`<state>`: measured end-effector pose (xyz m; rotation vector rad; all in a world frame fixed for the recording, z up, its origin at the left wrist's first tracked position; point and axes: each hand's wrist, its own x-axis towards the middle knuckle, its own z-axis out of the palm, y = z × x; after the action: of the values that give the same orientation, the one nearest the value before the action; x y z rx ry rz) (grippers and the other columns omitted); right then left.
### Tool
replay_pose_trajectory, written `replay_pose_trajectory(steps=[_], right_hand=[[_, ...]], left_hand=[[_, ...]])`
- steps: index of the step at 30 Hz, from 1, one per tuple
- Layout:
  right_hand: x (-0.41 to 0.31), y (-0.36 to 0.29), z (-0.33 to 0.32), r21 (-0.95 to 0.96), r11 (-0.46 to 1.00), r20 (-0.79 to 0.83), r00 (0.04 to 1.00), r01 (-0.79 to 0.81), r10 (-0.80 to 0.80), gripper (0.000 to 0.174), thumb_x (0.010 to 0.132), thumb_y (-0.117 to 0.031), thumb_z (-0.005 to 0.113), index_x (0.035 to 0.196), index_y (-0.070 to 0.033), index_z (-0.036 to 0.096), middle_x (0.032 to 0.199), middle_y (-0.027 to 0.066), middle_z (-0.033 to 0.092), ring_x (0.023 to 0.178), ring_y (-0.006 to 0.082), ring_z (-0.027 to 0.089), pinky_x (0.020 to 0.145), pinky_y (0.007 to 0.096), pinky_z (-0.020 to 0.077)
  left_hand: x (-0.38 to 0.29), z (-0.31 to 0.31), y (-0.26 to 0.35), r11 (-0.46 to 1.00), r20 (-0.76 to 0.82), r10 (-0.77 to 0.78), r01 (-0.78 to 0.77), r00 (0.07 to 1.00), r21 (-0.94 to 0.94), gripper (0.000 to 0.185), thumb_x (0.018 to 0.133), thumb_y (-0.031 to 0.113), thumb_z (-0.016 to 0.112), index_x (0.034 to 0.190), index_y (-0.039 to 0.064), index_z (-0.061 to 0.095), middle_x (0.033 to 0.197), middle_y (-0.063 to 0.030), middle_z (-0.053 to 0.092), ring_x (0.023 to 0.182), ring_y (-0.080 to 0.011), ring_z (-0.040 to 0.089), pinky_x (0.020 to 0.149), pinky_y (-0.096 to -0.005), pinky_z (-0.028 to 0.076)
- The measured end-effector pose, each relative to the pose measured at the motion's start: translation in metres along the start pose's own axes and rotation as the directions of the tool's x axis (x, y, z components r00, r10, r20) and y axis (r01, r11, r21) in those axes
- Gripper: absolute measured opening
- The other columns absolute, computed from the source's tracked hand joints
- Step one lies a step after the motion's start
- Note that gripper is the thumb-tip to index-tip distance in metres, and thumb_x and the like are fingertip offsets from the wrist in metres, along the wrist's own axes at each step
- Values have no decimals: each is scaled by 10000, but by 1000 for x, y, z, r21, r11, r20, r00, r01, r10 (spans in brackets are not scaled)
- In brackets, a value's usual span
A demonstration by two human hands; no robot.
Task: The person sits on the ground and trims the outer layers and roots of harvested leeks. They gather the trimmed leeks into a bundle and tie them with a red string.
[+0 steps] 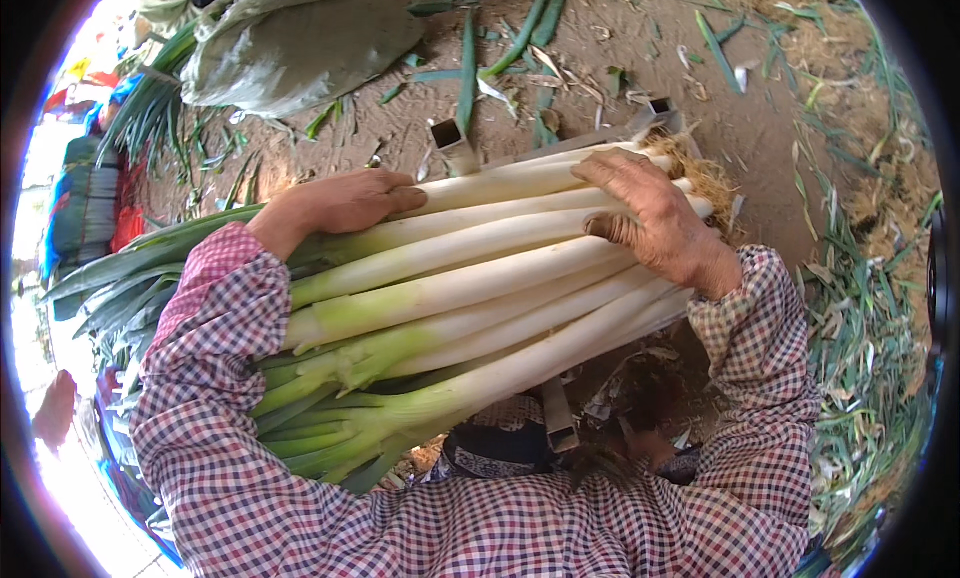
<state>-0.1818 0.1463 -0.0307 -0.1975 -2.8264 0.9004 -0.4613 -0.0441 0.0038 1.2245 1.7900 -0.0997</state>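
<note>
A thick pile of long-stemmed leeks or large green onions point(465, 278) lies slantwise before me on a metal frame point(459, 156). The white stems point right, where the roots point(701, 174) hang in a tangle; the green leaves point(142, 263) spread left. My left hand point(345, 204) rests over the far stems near their green part, thumb and fingers on the outermost ones. My right hand point(652, 221) lies across the white stems close to the roots, its thumb apart from its fingers. The undersides of both hands are hidden, so how firmly they hold cannot be seen.
A large pale plastic sack point(300, 49) lies on the dirt floor point(637, 45) at the upper left, beside more green leaves point(150, 120). Cut leaf scraps point(862, 383) are heaped along the right. Square tube ends of the frame stick out beyond the pile and below it.
</note>
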Motion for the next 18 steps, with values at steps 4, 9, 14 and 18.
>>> replay_pose_trajectory(steps=[4,9,14,18], right_hand=[[-7,13,24,-67,998,77,997,-13,18,479,962,-406,490,1255,-32,558,1326,189,519,1271,336,451,1083,439,309],[-1,10,32,-37,995,38,995,-88,90,505,979,-428,437,1261,-24,549,1337,180,496,1259,349,446,1076,457,316],[-1,17,45,-99,990,34,993,-105,109,551,990,-476,391,1277,-31,541,1375,182,481,1313,338,398,1102,461,289],[-10,21,47,-234,967,-132,989,-99,69,530,982,-469,412,1228,-27,569,1327,177,520,1284,327,425,1095,447,293]], left_hand=[[0,-3,7,998,38,-41,43,998,-55,575,987,476,399,1333,29,499,1248,-202,587,1127,-304,570,993,-366,410],[5,1,5,999,26,-39,39,999,1,501,1000,417,386,1271,32,556,1216,-184,606,1090,-296,584,983,-363,420],[7,2,0,990,24,107,-109,994,89,462,1008,349,344,1304,42,523,1284,-172,565,1166,-323,541,1014,-374,397],[9,6,6,990,-62,3,5,998,139,508,1007,396,372,1322,20,504,1321,-165,549,1176,-294,539,1021,-348,391]])
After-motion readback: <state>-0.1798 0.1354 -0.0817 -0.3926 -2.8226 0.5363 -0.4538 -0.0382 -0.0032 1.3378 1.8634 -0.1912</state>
